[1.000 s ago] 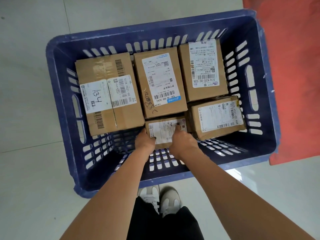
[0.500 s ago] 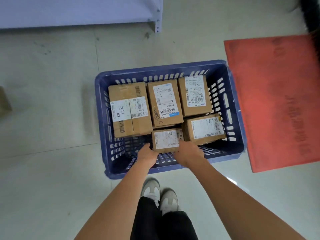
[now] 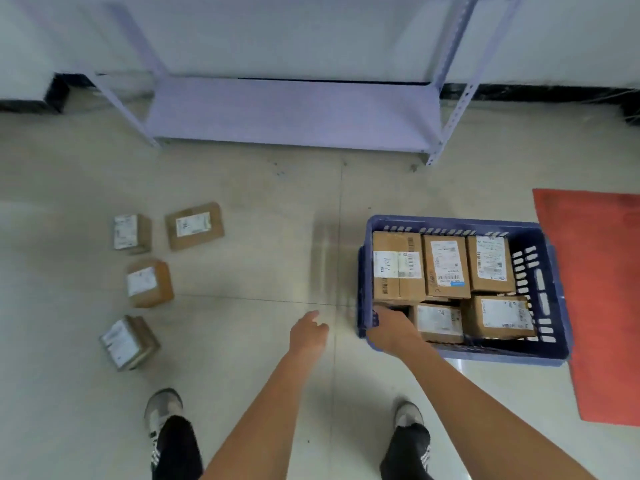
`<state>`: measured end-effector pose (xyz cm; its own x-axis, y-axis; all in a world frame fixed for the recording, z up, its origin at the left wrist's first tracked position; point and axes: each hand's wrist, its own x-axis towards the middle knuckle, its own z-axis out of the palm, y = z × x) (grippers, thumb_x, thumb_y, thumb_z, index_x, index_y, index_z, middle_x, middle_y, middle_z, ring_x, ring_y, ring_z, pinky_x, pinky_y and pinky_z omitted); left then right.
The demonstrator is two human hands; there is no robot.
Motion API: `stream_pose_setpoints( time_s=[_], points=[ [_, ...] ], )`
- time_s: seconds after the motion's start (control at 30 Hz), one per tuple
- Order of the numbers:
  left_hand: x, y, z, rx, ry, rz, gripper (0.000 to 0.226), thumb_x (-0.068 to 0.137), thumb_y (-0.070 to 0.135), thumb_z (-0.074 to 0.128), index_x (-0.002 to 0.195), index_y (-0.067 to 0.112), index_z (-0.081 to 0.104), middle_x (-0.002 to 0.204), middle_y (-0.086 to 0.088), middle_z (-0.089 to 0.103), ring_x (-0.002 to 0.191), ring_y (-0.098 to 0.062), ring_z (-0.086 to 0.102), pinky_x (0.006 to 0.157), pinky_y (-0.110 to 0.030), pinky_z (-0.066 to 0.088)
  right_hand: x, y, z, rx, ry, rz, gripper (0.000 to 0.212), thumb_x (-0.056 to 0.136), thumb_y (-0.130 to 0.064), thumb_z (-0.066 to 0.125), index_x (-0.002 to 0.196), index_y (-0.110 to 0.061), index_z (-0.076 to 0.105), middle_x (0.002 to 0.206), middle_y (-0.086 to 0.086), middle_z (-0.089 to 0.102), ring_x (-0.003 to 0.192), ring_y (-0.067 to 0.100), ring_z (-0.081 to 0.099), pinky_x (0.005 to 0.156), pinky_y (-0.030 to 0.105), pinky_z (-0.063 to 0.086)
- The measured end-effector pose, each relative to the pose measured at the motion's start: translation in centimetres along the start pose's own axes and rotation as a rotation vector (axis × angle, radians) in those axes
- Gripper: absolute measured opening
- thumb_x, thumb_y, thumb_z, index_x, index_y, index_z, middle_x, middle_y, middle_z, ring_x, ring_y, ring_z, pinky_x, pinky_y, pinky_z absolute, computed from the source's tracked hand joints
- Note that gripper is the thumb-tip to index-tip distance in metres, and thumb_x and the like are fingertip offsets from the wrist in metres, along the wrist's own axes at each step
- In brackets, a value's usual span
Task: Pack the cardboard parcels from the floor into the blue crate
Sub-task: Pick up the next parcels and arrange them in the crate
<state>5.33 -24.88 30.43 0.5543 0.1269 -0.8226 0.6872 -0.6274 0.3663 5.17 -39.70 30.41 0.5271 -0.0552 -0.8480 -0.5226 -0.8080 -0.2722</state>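
Head view shows the blue crate (image 3: 550, 355) at right holding 5 parcels (image 3: 446, 266), with 4 more parcels (image 3: 149, 283) on the floor at left. Right hand (image 3: 391, 329) grips the crate's near-left rim; left hand (image 3: 308, 332) hangs loosely curled, holding nothing.

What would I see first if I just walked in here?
Probably the blue crate on the right, with five cardboard parcels packed inside and the person's right hand at its near left corner. Next, four more parcels lie scattered on the floor to the left, with the left hand hanging empty between them and the crate. A bright red mat lies right of the crate.
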Motion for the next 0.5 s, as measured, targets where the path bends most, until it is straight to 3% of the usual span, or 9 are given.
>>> stream_pose_setpoints(
  time_s=[0.13, 0.23, 0.3, 0.37, 0.43, 0.5],
  points=[
    [1.7, -7.3, -10.8, -0.131, 0.06, -0.052, 0.044, 0.093, 0.007, 0.041, 0.136, 0.01, 0.047, 0.14, -0.009, 0.049, 0.125, -0.024, 0.053, 0.104, -0.028, 0.041, -0.4, -13.5, 5.1, 0.05, -0.021, -0.091, 0.061, 0.09, -0.02, 0.047, 0.148, -0.02, 0.029, 0.142, 0.01, 0.047, 0.124, 0.026, 0.05, 0.097, 0.032, 0.045],
    [5.2, -12.9, -19.2, -0.218, 0.097, -0.088, 0.043, 0.091, 0.007, 0.043, 0.133, 0.012, 0.049, 0.129, -0.013, 0.058, 0.116, -0.03, 0.058, 0.098, -0.03, 0.045, 1.0, -23.5, 10.1, 0.196, -0.05, -0.127, 0.058, 0.089, -0.019, 0.048, 0.146, -0.022, 0.034, 0.121, 0.01, 0.057, 0.103, 0.02, 0.058, 0.089, 0.025, 0.045],
    [7.6, -16.6, -24.6, -0.242, 0.121, -0.1, 0.043, 0.09, 0.007, 0.043, 0.132, 0.014, 0.05, 0.128, -0.012, 0.06, 0.116, -0.031, 0.058, 0.1, -0.032, 0.045, 2.1, -29.3, 13.5, 0.238, -0.069, -0.14, 0.056, 0.088, -0.019, 0.047, 0.143, -0.022, 0.037, 0.095, 0.004, 0.054, 0.076, 0.014, 0.054, 0.079, 0.023, 0.046],
    [9.7, -20.2, -29.6, -0.26, 0.139, -0.113, 0.043, 0.09, 0.006, 0.043, 0.131, 0.015, 0.05, 0.13, -0.01, 0.058, 0.117, -0.032, 0.057, 0.099, -0.032, 0.045, 3.2, -34.3, 16.6, 0.27, -0.092, -0.128, 0.056, 0.087, -0.018, 0.047, 0.142, -0.023, 0.039, 0.083, -0.002, 0.051, 0.066, 0.009, 0.049, 0.069, 0.019, 0.043],
    [11.8, -23.5, -33.8, -0.243, 0.131, -0.112, 0.042, 0.09, 0.004, 0.043, 0.13, 0.011, 0.051, 0.135, -0.01, 0.055, 0.12, -0.03, 0.055, 0.093, -0.028, 0.044, 4.0, -38.4, 19.0, 0.3, -0.113, -0.116, 0.057, 0.087, -0.018, 0.048, 0.143, -0.023, 0.038, 0.085, -0.003, 0.052, 0.073, 0.011, 0.054, 0.068, 0.017, 0.042],
    [13.8, -26.2, -36.9, -0.249, 0.148, -0.122, 0.042, 0.091, 0.004, 0.043, 0.132, 0.011, 0.05, 0.135, -0.01, 0.055, 0.113, -0.027, 0.058, 0.086, -0.026, 0.044, 5.2, -41.5, 20.8, 0.345, -0.114, -0.086, 0.057, 0.088, -0.018, 0.049, 0.143, -0.024, 0.038, 0.109, 0.006, 0.056, 0.092, 0.018, 0.058, 0.076, 0.02, 0.041]
  ],
)
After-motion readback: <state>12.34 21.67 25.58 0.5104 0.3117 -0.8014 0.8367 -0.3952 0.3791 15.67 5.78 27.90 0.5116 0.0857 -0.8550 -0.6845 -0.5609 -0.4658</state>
